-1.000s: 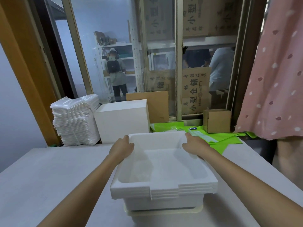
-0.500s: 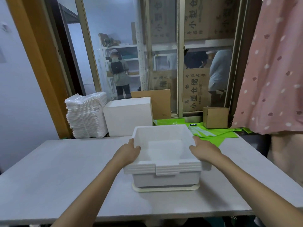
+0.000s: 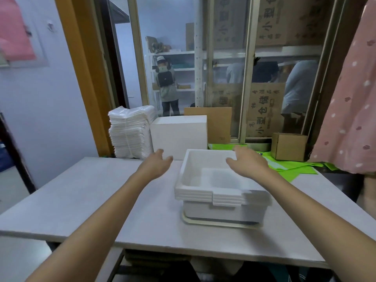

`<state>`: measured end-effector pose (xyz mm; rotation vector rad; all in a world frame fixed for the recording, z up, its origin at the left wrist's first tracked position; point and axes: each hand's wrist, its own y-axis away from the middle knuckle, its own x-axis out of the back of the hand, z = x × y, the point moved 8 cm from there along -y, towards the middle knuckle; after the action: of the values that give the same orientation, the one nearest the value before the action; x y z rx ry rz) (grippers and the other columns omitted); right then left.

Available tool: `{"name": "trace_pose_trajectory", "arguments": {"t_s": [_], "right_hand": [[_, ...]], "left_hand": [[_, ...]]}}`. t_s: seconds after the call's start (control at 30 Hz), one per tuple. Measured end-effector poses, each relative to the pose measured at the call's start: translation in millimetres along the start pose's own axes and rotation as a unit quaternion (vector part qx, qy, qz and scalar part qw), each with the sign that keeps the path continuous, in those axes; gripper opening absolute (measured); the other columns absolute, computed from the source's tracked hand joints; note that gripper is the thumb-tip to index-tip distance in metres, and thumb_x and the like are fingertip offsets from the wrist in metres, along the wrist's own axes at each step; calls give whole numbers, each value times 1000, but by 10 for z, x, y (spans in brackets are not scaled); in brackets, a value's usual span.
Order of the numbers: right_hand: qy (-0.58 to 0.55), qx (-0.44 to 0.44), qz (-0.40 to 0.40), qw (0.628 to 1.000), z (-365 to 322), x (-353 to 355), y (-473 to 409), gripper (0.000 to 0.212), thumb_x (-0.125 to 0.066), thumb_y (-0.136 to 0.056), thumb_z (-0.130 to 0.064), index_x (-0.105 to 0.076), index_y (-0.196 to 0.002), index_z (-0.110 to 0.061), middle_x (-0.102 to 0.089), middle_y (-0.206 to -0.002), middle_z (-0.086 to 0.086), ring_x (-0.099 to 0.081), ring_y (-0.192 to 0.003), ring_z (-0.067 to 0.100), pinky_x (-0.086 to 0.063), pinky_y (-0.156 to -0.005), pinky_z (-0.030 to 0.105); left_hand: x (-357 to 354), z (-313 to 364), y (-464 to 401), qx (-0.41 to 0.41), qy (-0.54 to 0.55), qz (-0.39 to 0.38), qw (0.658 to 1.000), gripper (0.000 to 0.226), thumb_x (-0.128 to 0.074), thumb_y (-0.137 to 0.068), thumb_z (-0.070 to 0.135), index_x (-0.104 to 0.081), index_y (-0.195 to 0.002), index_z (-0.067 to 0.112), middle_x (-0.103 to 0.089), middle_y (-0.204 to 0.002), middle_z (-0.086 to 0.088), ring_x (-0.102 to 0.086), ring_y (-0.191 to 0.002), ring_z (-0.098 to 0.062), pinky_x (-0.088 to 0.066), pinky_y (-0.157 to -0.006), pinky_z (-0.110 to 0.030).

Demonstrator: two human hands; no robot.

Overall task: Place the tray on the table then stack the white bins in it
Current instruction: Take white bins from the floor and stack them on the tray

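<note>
Large printed Chinese characters read 小型仓储 on the cardboard sheet [image 3: 264, 110] behind the window glass, and the same characters appear, partly cut off, on a carton higher up.

A stack of nested white bins [image 3: 219, 186] sits on a cream tray [image 3: 219, 224], which lies flat on the grey table [image 3: 81, 200], right of its middle. The bins stand upright with their openings facing up; their rims form layered ledges along the near side. The stack's longer side seems to run away from the viewer, though the wide lens makes that uncertain.

The left hand [image 3: 156, 163] hovers just left of the bins, fingers spread and relaxed, holding nothing. The right hand [image 3: 247, 159] hangs above the bins' far right rim, fingers likewise loose and apart, gripping nothing.

Behind the bins stand a white foam box [image 3: 179, 137], a bundle of stacked white packaging [image 3: 130, 133], a leaning cardboard panel [image 3: 217, 123], a small brown carton [image 3: 289, 146] and green sheets [image 3: 291, 169]. A pink dotted curtain [image 3: 350, 98] hangs on the right.
</note>
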<state>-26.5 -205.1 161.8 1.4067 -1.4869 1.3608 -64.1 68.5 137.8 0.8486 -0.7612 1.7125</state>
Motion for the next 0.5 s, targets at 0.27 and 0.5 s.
{"name": "trace_pose_trajectory", "arguments": {"t_s": [0.27, 0.5], "right_hand": [[-94, 194, -5, 976, -1945, -208, 245, 43, -49, -89, -39, -51, -127, -18, -62, -117, 4, -59, -106, 26, -53, -80, 37], [-155, 352, -55, 921, -3661, -655, 1024, 49, -57, -85, -44, -54, -128, -19, -62, -117, -1, -58, -107, 21, -53, -82, 36]], "left_hand": [[886, -1526, 631, 148, -34, 90, 984, 63, -34, -98, 45, -26, -150, 11, -33, -154, -13, -36, -139, -32, -31, -110, -42], [1640, -3210, 1880, 324, -48, 213, 920, 50, -36, -94, 37, -47, -129, 3, -53, -130, -21, -51, -117, -41, -42, -90, -42]]}}
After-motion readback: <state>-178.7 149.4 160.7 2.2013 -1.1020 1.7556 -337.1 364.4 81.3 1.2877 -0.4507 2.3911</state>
